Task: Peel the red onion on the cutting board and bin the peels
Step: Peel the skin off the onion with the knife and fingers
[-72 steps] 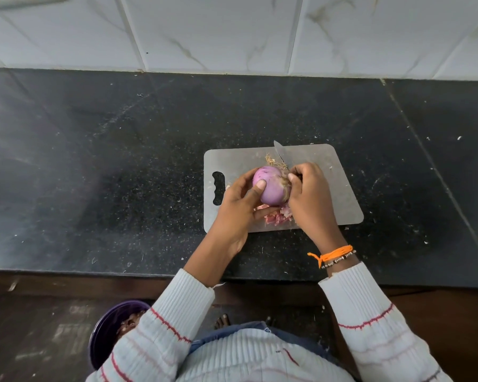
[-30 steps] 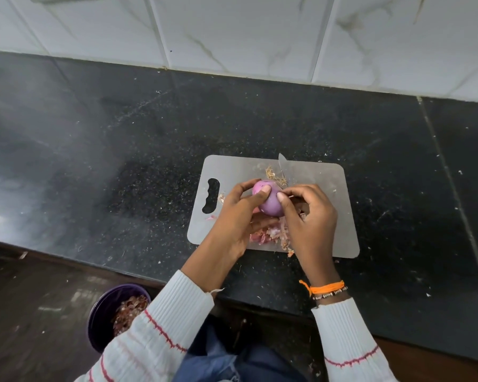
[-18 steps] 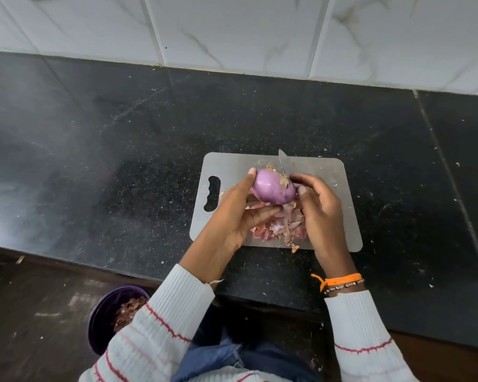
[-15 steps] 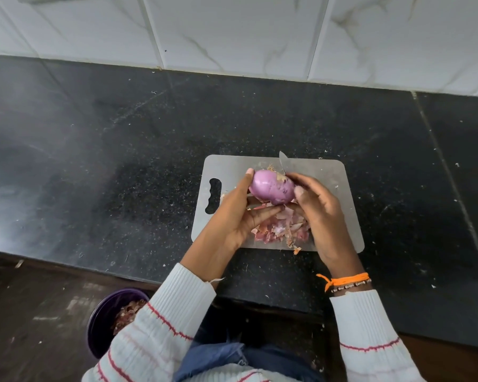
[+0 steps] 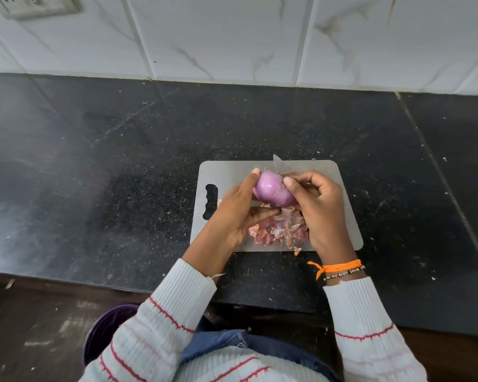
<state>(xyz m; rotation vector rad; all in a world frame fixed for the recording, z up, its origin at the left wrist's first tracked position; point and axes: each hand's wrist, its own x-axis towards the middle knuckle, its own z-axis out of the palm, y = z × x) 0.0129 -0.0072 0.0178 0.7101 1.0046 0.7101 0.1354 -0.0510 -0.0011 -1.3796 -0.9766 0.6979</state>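
Since earlier, both hands lift the red onion (image 5: 273,192) above the cutting board (image 5: 342,205); left hand (image 5: 236,213) cups it, right hand (image 5: 316,205) also pinches a knife (image 5: 278,164). Risk: blade nicks fingers; peels (image 5: 279,230) scatter onto the desk (image 5: 122,175).

wall: white marbled tiles (image 5: 232,37) | counter: black granite (image 5: 94,161) | floor: dark (image 5: 39,326)

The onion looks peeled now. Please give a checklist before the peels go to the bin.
1. Red onion free of dry skin: ok on the visible side, underside cannot tell.
2. Left hand holds onion firmly: ok.
3. Knife put down: not ok, right hand grips it.
4. Peels gathered on cutting board: ok.
5. Purple bin in reach: cannot tell.
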